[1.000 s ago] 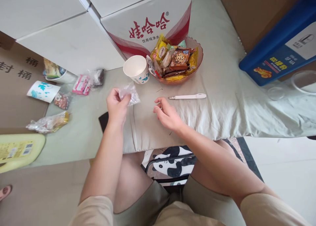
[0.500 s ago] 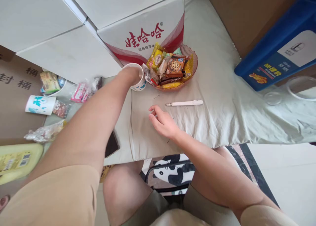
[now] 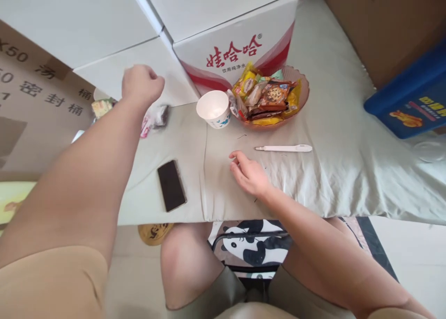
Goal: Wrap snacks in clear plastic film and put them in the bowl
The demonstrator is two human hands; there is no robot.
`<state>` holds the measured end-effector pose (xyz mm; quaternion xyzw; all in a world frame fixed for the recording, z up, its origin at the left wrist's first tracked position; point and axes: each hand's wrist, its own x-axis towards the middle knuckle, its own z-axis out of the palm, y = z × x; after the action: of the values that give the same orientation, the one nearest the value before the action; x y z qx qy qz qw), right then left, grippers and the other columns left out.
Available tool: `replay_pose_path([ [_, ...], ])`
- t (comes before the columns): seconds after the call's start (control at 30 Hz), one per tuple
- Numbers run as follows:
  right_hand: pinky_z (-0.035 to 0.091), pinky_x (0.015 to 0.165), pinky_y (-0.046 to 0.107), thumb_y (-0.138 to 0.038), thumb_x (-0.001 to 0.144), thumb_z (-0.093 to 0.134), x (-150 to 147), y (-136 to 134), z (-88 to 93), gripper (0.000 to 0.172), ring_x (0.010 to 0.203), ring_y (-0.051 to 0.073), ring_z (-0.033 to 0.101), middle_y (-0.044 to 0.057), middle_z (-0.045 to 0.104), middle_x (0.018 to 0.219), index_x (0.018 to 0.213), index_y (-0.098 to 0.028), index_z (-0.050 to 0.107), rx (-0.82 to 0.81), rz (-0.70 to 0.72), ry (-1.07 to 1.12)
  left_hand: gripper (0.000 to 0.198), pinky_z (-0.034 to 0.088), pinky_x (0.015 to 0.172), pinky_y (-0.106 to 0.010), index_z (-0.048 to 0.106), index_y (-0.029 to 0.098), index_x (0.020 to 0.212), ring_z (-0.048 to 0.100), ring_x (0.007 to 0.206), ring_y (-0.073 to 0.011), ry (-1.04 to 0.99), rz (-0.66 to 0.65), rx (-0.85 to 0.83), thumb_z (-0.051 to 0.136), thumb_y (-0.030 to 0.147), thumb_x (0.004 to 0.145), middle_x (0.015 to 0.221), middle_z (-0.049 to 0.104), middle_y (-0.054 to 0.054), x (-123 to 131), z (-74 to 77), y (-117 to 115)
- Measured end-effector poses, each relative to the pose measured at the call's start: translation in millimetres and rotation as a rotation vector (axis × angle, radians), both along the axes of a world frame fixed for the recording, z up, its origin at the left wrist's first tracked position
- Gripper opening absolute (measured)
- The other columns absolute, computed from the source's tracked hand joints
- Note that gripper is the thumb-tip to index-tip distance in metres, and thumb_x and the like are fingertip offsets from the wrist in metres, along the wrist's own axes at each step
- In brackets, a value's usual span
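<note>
My left hand (image 3: 142, 84) is raised over the left part of the cloth, its fingers curled closed; whatever they hold, if anything, is hidden. Below it lie pink and dark wrapped snacks (image 3: 156, 119), partly behind my forearm. To its right a white paper cup (image 3: 213, 107) stands upright, its visible inside bare. The cup is beside a pinkish glass bowl (image 3: 304, 89) heaped with wrapped snacks (image 3: 272, 96). My right hand (image 3: 251, 172) rests on the cloth with loosely bent fingers apart, holding nothing. Just beyond it lies a white pen-shaped cutter (image 3: 284, 148).
A black phone (image 3: 172, 185) lies on the cloth near its front edge. White cartons (image 3: 237, 45) stand behind the bowl. On the right are a blue container (image 3: 411, 100) and a brown cardboard box (image 3: 376, 26); another cardboard box (image 3: 38, 100) stands at far left.
My left hand has come out of the paper cup and moved left, now closed in the air. The right hand stays on the cloth. The view has shifted left, uncovering the phone.
</note>
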<state>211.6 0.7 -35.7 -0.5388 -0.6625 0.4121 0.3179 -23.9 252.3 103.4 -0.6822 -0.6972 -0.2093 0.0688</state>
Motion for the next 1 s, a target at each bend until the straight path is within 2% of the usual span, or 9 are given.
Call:
replay_pose_path([
  [0.07,0.043,0.071,0.036,-0.038,0.100,0.040,-1.9,-1.5,-2.7,0.032,0.083,0.028,0.068,0.008,0.073,0.093,0.122,-0.022,0.055,0.012,-0.009,-0.041,0.015,0.043,0.110,-0.053,0.056,0.011,0.071,0.061,0.108,-0.0234,0.045,0.175,-0.102,0.067,0.011,0.081,0.074,0.053,0.001,-32.3,2.3,-24.4],
  [0.2,0.041,0.067,0.034,-0.040,0.098,0.042,-5.7,-3.7,-6.7,0.030,0.077,0.026,0.067,0.008,0.074,0.094,0.120,-0.024,0.056,0.022,-0.034,-0.113,0.016,0.044,0.111,-0.061,0.062,0.014,0.085,0.057,0.114,-0.0307,0.121,0.207,-0.281,0.076,0.019,0.080,0.092,0.061,-0.006,-80.4,-8.0,-59.8],
  [0.27,0.041,0.066,0.033,-0.039,0.098,0.042,-6.3,-4.9,-7.6,0.031,0.077,0.026,0.067,0.007,0.073,0.093,0.120,-0.023,0.056,0.037,-0.036,-0.142,0.025,0.042,0.113,-0.063,0.066,0.010,0.105,0.055,0.122,-0.0344,0.197,0.173,-0.375,0.073,0.025,0.086,0.116,0.065,-0.013,-93.5,-20.8,-63.4],
  [0.33,0.042,0.066,0.033,-0.038,0.099,0.040,-5.9,-5.8,-8.0,0.031,0.078,0.026,0.068,0.006,0.073,0.091,0.121,-0.023,0.056,0.050,-0.032,-0.165,0.045,0.039,0.116,-0.063,0.062,0.006,0.127,0.051,0.131,-0.0365,0.239,0.118,-0.452,0.069,0.032,0.092,0.138,0.060,-0.018,-98.3,-36.6,-59.0],
  [0.43,0.043,0.067,0.033,-0.035,0.099,0.038,-4.7,-6.3,-7.8,0.031,0.077,0.025,0.068,0.006,0.073,0.090,0.121,-0.023,0.055,0.061,-0.021,-0.186,0.060,0.039,0.118,-0.059,0.050,0.003,0.145,0.049,0.139,-0.0364,0.229,0.085,-0.517,0.064,0.036,0.096,0.152,0.053,-0.020,-92.5,-59.1,-45.9],
  [0.57,0.044,0.070,0.032,-0.033,0.100,0.040,-3.6,-5.3,-4.6,0.030,0.081,0.024,0.070,0.006,0.075,0.093,0.124,-0.022,0.054,0.031,0.021,-0.204,0.060,0.041,0.117,-0.055,0.048,-0.004,0.142,0.051,0.139,-0.0372,0.239,0.168,-0.592,0.062,0.034,0.098,0.153,0.053,-0.023,-76.0,-75.4,-29.2],
  [0.73,0.042,0.072,0.032,-0.034,0.104,0.038,-2.2,-2.0,4.3,0.033,0.088,0.024,0.073,0.007,0.077,0.107,0.130,-0.021,0.052,-0.050,0.102,-0.228,0.054,0.042,0.117,-0.054,0.046,-0.001,0.141,0.050,0.141,-0.0375,0.269,0.281,-0.595,0.062,0.027,0.098,0.151,0.055,-0.021,-62.5,-77.6,-15.8],
  [0.87,0.042,0.073,0.032,-0.036,0.105,0.039,-1.6,1.7,10.3,0.032,0.095,0.024,0.073,0.006,0.078,0.111,0.131,-0.022,0.052,-0.063,0.114,-0.225,0.053,0.044,0.116,-0.050,0.045,0.008,0.141,0.055,0.133,-0.0293,0.103,0.353,-0.521,0.065,0.029,0.097,0.143,0.060,-0.013,-54.3,-72.5,-17.4],
  [1.0,0.042,0.072,0.032,-0.036,0.105,0.038,-3.3,1.2,11.4,0.033,0.097,0.025,0.073,0.006,0.077,0.116,0.131,-0.023,0.053,-0.075,0.111,-0.248,0.053,0.048,0.109,-0.048,0.050,0.010,0.130,0.059,0.105,-0.0216,-0.025,0.344,-0.436,0.072,0.039,0.091,0.112,0.067,-0.005,-50.4,-53.4,-32.8],
])
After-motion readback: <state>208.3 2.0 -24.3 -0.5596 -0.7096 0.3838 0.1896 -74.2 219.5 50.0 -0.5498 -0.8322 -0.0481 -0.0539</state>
